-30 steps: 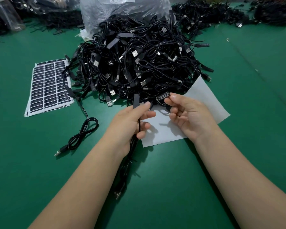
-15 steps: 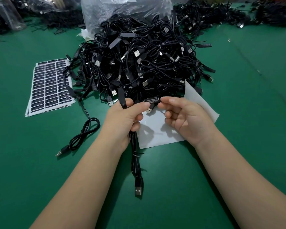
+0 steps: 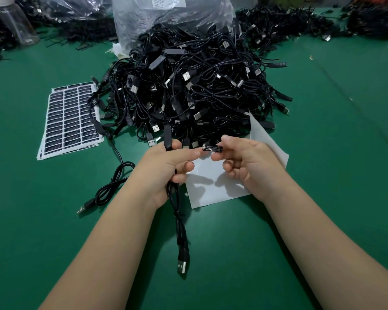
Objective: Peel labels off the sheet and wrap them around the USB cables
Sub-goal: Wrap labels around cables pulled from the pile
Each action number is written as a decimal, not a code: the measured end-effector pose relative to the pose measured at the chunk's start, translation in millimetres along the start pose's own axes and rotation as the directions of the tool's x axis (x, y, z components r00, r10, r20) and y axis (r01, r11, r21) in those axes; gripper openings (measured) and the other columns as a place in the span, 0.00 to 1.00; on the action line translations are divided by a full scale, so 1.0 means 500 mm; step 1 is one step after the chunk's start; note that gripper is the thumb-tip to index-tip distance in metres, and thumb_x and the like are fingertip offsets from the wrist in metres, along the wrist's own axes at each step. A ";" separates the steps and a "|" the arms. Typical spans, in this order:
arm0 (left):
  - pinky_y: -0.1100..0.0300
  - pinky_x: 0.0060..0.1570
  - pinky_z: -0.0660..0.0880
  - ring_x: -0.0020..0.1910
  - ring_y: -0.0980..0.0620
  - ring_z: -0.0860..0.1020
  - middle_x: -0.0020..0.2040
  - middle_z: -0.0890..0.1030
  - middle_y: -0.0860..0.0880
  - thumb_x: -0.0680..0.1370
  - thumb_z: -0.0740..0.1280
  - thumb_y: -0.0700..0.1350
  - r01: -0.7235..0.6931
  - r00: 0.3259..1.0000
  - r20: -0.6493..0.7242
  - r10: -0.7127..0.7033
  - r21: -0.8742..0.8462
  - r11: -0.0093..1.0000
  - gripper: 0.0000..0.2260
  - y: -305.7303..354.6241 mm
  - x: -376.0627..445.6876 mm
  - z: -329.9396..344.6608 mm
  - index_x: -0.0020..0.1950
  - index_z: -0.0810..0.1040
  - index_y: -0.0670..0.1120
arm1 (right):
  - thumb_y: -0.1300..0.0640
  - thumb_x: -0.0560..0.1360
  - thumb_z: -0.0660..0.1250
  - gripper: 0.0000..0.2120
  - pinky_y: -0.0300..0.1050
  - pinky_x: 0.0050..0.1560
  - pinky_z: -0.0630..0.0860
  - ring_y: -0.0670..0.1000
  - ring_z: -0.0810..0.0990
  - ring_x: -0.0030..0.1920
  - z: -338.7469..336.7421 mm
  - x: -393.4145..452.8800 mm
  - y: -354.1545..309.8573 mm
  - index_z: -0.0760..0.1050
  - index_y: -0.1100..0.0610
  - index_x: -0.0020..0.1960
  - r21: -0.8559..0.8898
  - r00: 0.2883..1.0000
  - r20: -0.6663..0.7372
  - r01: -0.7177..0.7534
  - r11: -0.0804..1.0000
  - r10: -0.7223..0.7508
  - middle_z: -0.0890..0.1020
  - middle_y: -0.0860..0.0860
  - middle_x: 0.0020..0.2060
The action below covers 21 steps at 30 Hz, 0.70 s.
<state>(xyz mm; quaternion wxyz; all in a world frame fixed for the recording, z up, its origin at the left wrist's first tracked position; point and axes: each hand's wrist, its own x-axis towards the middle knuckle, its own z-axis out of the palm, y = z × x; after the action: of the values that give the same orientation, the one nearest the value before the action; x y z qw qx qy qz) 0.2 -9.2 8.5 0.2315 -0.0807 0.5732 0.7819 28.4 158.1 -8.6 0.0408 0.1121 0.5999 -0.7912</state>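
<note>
Cable [image 3: 179,231] drawn lower, left hand [image 3: 166,171] fingers gripping it, right hand [image 3: 249,164] pinching label [image 3: 212,149]

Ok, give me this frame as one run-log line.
left hand: grips USB cable | right hand: pinches peeled label | label: off the cable, not yet wrapped | label sheet: flat beside cable pile
</note>
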 end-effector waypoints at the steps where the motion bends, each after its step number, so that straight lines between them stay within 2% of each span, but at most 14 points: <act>1: 0.70 0.15 0.59 0.22 0.59 0.72 0.35 0.82 0.48 0.66 0.74 0.33 0.014 0.999 0.031 -0.013 -0.004 1.000 0.20 0.002 -0.002 0.000 0.41 0.64 0.49 | 0.50 0.67 0.74 0.05 0.34 0.26 0.71 0.43 0.74 0.26 -0.001 0.000 0.000 0.84 0.50 0.35 -0.011 1.000 0.009 0.005 1.000 -0.005 0.84 0.51 0.35; 4: 0.70 0.15 0.59 0.23 0.59 0.72 0.39 0.81 0.45 0.53 0.77 0.39 0.041 0.997 0.062 -0.042 0.005 0.999 0.24 0.009 -0.010 0.002 0.39 0.66 0.49 | 0.54 0.66 0.76 0.03 0.34 0.25 0.67 0.42 0.70 0.26 -0.006 0.003 0.004 0.83 0.51 0.34 -0.079 1.000 0.022 0.004 0.997 -0.002 0.79 0.49 0.32; 5: 0.70 0.15 0.60 0.22 0.59 0.72 0.40 0.82 0.45 0.54 0.77 0.38 0.041 0.997 0.059 -0.041 0.004 0.999 0.24 0.008 -0.011 0.001 0.39 0.66 0.49 | 0.56 0.66 0.75 0.04 0.33 0.24 0.66 0.42 0.69 0.25 -0.008 0.004 0.005 0.83 0.51 0.34 -0.109 1.000 0.018 -0.005 0.994 0.007 0.77 0.49 0.30; 8: 0.70 0.16 0.61 0.22 0.59 0.72 0.45 0.85 0.45 0.70 0.70 0.31 0.016 0.999 0.045 -0.015 -0.017 1.000 0.17 0.004 -0.009 0.002 0.39 0.65 0.48 | 0.54 0.67 0.73 0.03 0.33 0.23 0.63 0.42 0.66 0.25 -0.009 0.005 0.005 0.83 0.50 0.34 -0.201 0.999 0.026 -0.020 0.979 0.026 0.72 0.46 0.25; 10: 0.70 0.16 0.61 0.23 0.59 0.72 0.47 0.85 0.44 0.72 0.68 0.30 -0.011 0.999 0.045 0.012 -0.018 1.000 0.16 0.004 -0.008 0.002 0.38 0.65 0.48 | 0.52 0.65 0.73 0.02 0.32 0.25 0.64 0.42 0.66 0.26 -0.008 0.003 0.007 0.83 0.50 0.34 -0.232 1.000 0.017 -0.012 0.973 0.017 0.71 0.46 0.26; 12: 0.69 0.17 0.61 0.23 0.59 0.72 0.46 0.85 0.45 0.71 0.69 0.31 -0.029 0.999 0.033 0.029 0.003 1.000 0.16 0.000 -0.008 0.004 0.38 0.66 0.48 | 0.54 0.66 0.74 0.02 0.32 0.27 0.65 0.42 0.67 0.27 -0.008 0.004 0.009 0.84 0.50 0.35 -0.153 1.000 -0.015 -0.003 0.988 0.001 0.71 0.47 0.28; 15: 0.68 0.18 0.61 0.27 0.56 0.73 0.44 0.84 0.46 0.70 0.72 0.33 -0.044 0.999 -0.010 0.044 0.050 0.998 0.17 -0.015 -0.006 0.013 0.39 0.65 0.48 | 0.56 0.65 0.74 0.04 0.33 0.28 0.67 0.42 0.68 0.27 -0.007 0.008 0.007 0.83 0.53 0.31 0.085 0.997 -0.079 0.011 0.996 -0.005 0.71 0.46 0.27; 17: 0.68 0.18 0.62 0.28 0.57 0.73 0.36 0.83 0.52 0.71 0.73 0.36 -0.082 0.997 -0.003 0.083 0.102 0.991 0.18 -0.023 -0.005 0.024 0.39 0.64 0.48 | 0.54 0.60 0.74 0.04 0.34 0.29 0.69 0.41 0.70 0.26 -0.001 0.009 0.007 0.81 0.53 0.28 0.182 0.992 -0.127 0.014 0.983 0.009 0.73 0.45 0.26; 19: 0.68 0.19 0.62 0.26 0.58 0.71 0.31 0.81 0.55 0.70 0.74 0.38 -0.128 0.992 0.003 0.129 0.119 0.985 0.19 -0.027 -0.005 0.036 0.38 0.63 0.49 | 0.53 0.57 0.75 0.04 0.35 0.30 0.69 0.41 0.71 0.26 0.007 0.009 0.011 0.81 0.52 0.27 0.206 0.986 -0.165 0.027 0.978 0.008 0.74 0.45 0.26; 21: 0.68 0.20 0.63 0.26 0.59 0.70 0.34 0.82 0.54 0.70 0.74 0.38 -0.165 0.986 0.000 0.166 0.110 0.980 0.20 -0.028 -0.004 0.043 0.38 0.62 0.49 | 0.51 0.56 0.75 0.05 0.34 0.31 0.70 0.40 0.73 0.27 0.013 0.007 0.017 0.83 0.52 0.29 0.171 0.985 -0.170 0.061 0.983 -0.032 0.77 0.44 0.26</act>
<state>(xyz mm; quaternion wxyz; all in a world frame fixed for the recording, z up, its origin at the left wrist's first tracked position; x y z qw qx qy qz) 11.4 13.5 4.6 0.1674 -0.0234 0.6210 0.7654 25.7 149.7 -15.7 -0.0381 0.1670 0.5317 -0.8294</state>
